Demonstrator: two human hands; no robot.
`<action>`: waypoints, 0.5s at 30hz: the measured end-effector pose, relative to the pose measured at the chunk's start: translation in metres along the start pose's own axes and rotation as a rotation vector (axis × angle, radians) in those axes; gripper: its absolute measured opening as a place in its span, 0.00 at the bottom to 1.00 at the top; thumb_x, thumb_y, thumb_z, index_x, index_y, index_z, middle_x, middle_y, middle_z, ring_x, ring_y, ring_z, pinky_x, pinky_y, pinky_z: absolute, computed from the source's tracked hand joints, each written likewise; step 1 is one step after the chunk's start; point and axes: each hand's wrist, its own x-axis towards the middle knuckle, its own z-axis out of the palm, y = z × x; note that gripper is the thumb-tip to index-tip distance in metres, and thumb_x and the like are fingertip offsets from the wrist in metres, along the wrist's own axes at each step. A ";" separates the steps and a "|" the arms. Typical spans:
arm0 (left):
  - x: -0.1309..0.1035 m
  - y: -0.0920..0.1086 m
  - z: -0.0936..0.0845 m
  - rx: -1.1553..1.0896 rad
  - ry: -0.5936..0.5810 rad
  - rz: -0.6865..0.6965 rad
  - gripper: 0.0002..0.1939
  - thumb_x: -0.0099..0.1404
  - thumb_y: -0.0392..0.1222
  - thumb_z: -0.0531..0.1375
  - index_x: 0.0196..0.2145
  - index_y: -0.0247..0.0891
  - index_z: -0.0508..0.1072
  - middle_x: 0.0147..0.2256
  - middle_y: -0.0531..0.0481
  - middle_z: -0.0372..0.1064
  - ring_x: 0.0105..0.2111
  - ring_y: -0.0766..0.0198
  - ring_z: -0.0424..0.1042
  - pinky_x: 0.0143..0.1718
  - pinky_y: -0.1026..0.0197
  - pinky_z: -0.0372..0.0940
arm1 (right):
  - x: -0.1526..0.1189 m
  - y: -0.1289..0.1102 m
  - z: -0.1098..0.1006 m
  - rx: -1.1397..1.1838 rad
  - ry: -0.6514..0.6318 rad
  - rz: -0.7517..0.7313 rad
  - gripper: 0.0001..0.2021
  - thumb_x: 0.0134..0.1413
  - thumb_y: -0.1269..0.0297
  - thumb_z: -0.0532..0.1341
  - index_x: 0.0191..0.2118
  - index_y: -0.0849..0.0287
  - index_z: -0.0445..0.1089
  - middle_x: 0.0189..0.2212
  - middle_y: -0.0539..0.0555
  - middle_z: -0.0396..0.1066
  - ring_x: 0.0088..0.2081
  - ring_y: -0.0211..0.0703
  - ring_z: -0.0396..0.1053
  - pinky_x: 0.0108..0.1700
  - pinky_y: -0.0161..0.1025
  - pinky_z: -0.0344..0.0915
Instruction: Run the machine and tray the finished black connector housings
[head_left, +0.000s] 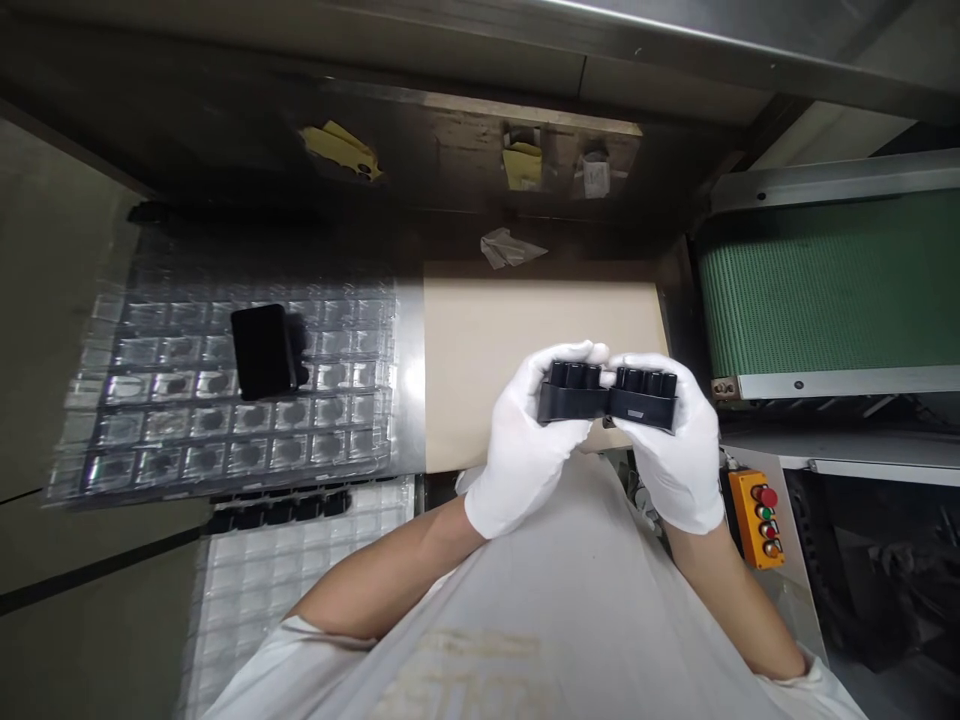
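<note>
White gloves cover both my hands. My left hand (525,440) is closed around a small black holder (574,402) with a row of short black cylinders along its top. In my right hand (675,440) I grip a matching black holder (643,408), which has a small light mark on its front. The holders meet at their inner ends, in front of my chest and above the near part of a beige sheet (517,340). Whether they are joined there I cannot tell.
To the left, a black box (262,352) lies on clear plastic trays (210,425) with several pockets. A crumpled wrapper (510,248) sits behind the sheet. On the right are a green conveyor belt (832,285) and an orange button box (756,520).
</note>
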 end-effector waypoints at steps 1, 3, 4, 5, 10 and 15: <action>0.000 0.000 -0.001 0.036 0.004 0.036 0.22 0.60 0.26 0.66 0.51 0.42 0.75 0.54 0.46 0.78 0.58 0.53 0.76 0.62 0.49 0.73 | 0.000 -0.002 0.001 -0.037 0.006 -0.007 0.18 0.50 0.69 0.73 0.48 0.51 0.77 0.47 0.51 0.81 0.49 0.48 0.79 0.55 0.47 0.78; 0.001 -0.003 -0.002 0.116 0.012 0.100 0.25 0.58 0.24 0.63 0.51 0.41 0.75 0.54 0.47 0.78 0.58 0.54 0.76 0.64 0.49 0.72 | 0.001 -0.004 0.005 -0.146 0.019 -0.037 0.17 0.51 0.72 0.70 0.48 0.53 0.77 0.46 0.51 0.81 0.49 0.48 0.79 0.53 0.47 0.79; 0.001 -0.005 -0.003 0.159 0.014 0.126 0.26 0.57 0.23 0.61 0.52 0.41 0.75 0.54 0.47 0.78 0.58 0.54 0.76 0.64 0.48 0.71 | 0.001 -0.004 0.007 -0.214 0.022 -0.063 0.18 0.50 0.74 0.68 0.48 0.53 0.77 0.46 0.52 0.81 0.49 0.49 0.79 0.53 0.47 0.79; 0.002 -0.007 -0.004 0.204 0.015 0.145 0.28 0.56 0.22 0.60 0.53 0.42 0.74 0.54 0.47 0.77 0.59 0.54 0.75 0.65 0.48 0.71 | 0.001 -0.003 0.010 -0.284 0.018 -0.094 0.20 0.49 0.75 0.66 0.49 0.53 0.77 0.47 0.52 0.81 0.49 0.49 0.79 0.54 0.48 0.79; 0.005 -0.018 -0.008 0.419 0.000 0.154 0.33 0.55 0.25 0.57 0.58 0.41 0.72 0.60 0.47 0.73 0.64 0.49 0.69 0.70 0.43 0.64 | 0.000 0.007 0.020 -0.555 -0.022 -0.199 0.31 0.46 0.77 0.58 0.58 0.54 0.74 0.53 0.54 0.79 0.55 0.54 0.77 0.58 0.51 0.77; 0.008 -0.025 -0.015 0.388 -0.033 0.033 0.38 0.55 0.26 0.55 0.64 0.41 0.69 0.63 0.46 0.70 0.66 0.50 0.67 0.72 0.44 0.61 | -0.004 0.018 0.016 -0.664 -0.124 -0.150 0.37 0.52 0.73 0.56 0.70 0.54 0.64 0.58 0.57 0.76 0.57 0.57 0.76 0.56 0.54 0.78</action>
